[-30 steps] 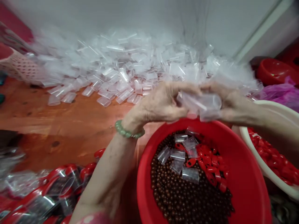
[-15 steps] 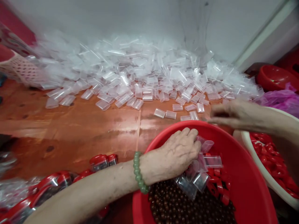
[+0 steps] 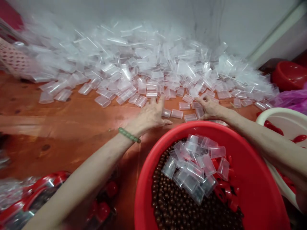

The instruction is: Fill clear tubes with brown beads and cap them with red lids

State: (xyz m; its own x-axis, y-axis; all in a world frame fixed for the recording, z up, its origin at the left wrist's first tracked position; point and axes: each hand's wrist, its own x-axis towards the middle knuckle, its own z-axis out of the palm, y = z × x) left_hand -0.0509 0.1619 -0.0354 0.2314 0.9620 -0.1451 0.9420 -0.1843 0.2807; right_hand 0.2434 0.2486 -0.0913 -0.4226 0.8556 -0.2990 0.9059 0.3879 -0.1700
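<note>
My left hand [image 3: 151, 114], with a green bead bracelet [image 3: 129, 135] on the wrist, lies flat and spread on the wooden floor at the near edge of a big heap of small clear plastic boxes [image 3: 144, 67]. My right hand [image 3: 208, 107] reaches to the same edge, its fingers curled over loose clear boxes [image 3: 192, 110]. Below both hands stands a red basin [image 3: 249, 179] holding brown beads [image 3: 177, 204], red caps [image 3: 223, 191] and a small pile of clear boxes [image 3: 194, 166].
A white basin [image 3: 280, 118] with red pieces stands at the right, with a red bowl [image 3: 287, 75] and pink plastic bag [image 3: 294, 99] behind it. Filled red-capped boxes [image 3: 40, 195] lie at the lower left. A pink perforated basket [image 3: 14, 60] sits at the far left. A grey wall runs behind.
My left hand dropped a handful of clear boxes into the red basin, then left it and went forward to the heap. My right hand also moved forward to the loose boxes.
</note>
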